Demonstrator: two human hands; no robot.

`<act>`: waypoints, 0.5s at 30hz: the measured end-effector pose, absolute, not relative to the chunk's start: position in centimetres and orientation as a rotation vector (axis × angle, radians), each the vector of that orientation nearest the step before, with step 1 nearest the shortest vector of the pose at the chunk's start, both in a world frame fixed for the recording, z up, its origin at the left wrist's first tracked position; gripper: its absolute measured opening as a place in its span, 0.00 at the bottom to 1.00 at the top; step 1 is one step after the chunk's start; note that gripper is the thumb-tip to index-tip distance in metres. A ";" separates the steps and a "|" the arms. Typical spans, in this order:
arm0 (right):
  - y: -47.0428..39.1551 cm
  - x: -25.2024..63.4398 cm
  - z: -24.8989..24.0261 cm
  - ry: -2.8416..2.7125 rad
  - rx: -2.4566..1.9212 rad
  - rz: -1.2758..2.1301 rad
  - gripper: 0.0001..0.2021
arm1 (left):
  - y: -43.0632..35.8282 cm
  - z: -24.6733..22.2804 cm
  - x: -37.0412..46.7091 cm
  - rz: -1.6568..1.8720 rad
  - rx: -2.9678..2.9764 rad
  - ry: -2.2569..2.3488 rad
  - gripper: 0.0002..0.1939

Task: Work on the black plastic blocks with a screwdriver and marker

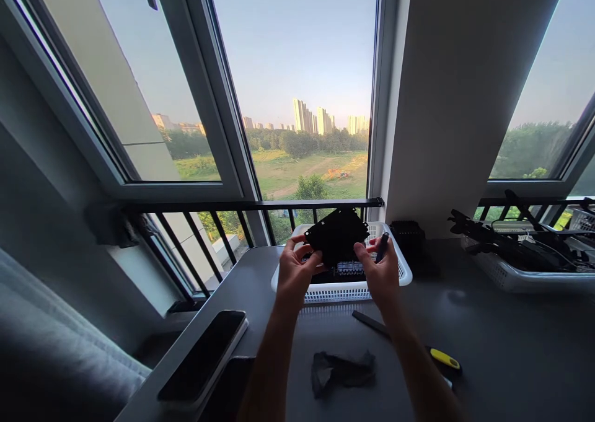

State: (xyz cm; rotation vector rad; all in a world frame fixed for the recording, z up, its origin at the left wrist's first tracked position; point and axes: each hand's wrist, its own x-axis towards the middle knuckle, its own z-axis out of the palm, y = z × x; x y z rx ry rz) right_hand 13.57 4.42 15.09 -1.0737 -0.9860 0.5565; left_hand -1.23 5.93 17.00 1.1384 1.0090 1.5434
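Observation:
Both my hands hold up a flat black plate (338,236) with small notches and holes along its edges. My left hand (297,267) pinches its left side between thumb and fingers. At the right edge, my right hand (382,270) grips the plate with the thumb in front, and a short dark handle-like object (382,247) is also tucked in its fingers. Behind and below the plate stands a white plastic basket (341,294) with dark parts inside, partly hidden by the plate and my hands.
On the grey table (511,347) lie a crumpled dark cloth-like piece (343,372), a dark flat blade (369,324), a yellow-and-black handle (445,357) and a black-screened phone (204,354). Another white basket (534,282) with black parts stands right. A black railing (260,205) borders the window.

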 end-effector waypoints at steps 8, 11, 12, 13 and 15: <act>5.3 13.5 14.1 -0.923 -0.950 0.692 0.17 | 6.1 16.7 -0.9 1.388 1.236 1.004 0.28; 5.5 14.0 14.0 -0.984 -1.026 0.572 0.13 | 6.4 16.3 -1.1 1.355 1.385 1.125 0.27; 5.5 14.0 14.0 -1.012 -1.050 0.545 0.12 | 6.5 16.2 -1.2 1.321 1.431 1.132 0.27; 5.4 14.1 14.1 -1.041 -1.071 0.524 0.11 | 6.5 16.1 -1.2 1.278 1.463 1.120 0.27; 5.2 14.0 14.3 -1.087 -1.111 0.470 0.10 | 6.5 16.0 -1.2 1.186 1.486 1.068 0.25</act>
